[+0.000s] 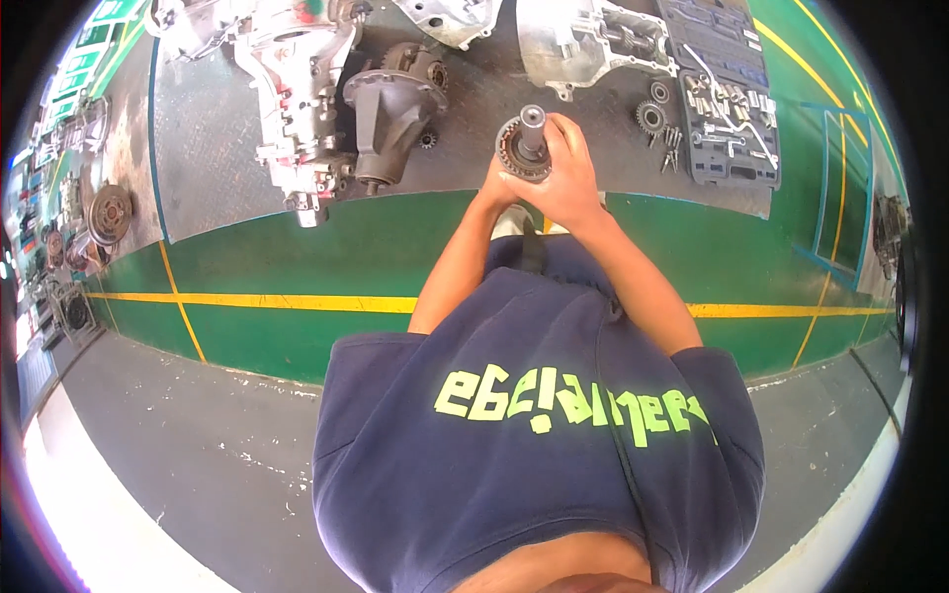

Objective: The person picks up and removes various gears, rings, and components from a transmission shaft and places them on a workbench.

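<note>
A metal gear shaft [533, 121] is held upright over the near edge of the workbench, its round end toward me. A toothed gear ring surrounds it below the end. My right hand [570, 176] is closed round its right side, thumb and fingers pressed against the metal. On the other side my left hand [493, 187] grips it from the left and below, most of its fingers hidden behind the gear. Left of the hands, a grey cone-shaped housing [388, 124] lies on the bench. A loose gear [650, 118] and a smaller ring [659, 92] lie to the right.
The dark workbench [213, 168] carries a large gearbox [297, 109] at left and an open silver casing [573, 49] at the back. An open socket set case [732, 138] is at right, with several small metal pieces [671, 148] beside it. Yellow lines [297, 301] cross the green floor.
</note>
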{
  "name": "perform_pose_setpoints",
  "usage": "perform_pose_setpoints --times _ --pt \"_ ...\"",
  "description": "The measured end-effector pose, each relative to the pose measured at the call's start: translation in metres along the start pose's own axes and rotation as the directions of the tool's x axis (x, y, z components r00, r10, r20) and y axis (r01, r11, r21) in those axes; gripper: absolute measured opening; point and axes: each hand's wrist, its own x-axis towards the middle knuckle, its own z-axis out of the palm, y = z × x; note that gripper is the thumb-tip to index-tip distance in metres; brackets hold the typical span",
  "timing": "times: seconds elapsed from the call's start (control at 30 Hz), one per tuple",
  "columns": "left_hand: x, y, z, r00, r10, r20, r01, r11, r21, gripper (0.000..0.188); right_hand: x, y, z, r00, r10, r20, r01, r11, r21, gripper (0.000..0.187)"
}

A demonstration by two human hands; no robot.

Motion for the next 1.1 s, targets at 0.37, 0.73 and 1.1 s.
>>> perform_pose_setpoints --times 0.37,0.73,1.1 --pt "0.006 0.011 0.018 0.995 0.03 -0.097 -0.023 0.997 0.074 0.053 0.013 0.022 -0.015 0.982 -0.179 0.067 0.173 0.981 0.087 0.089" --pt "0.008 0.008 0.012 0.996 0.029 -0.085 -0.02 0.995 0.099 0.048 0.023 0.029 -0.022 0.963 -0.232 0.138 0.211 0.966 0.153 0.085" --pt "0.011 0.015 0.017 0.996 0.021 -0.081 -0.008 0.988 0.156 0.045 0.025 0.028 -0.021 0.963 -0.221 0.156 0.202 0.971 0.127 0.079"
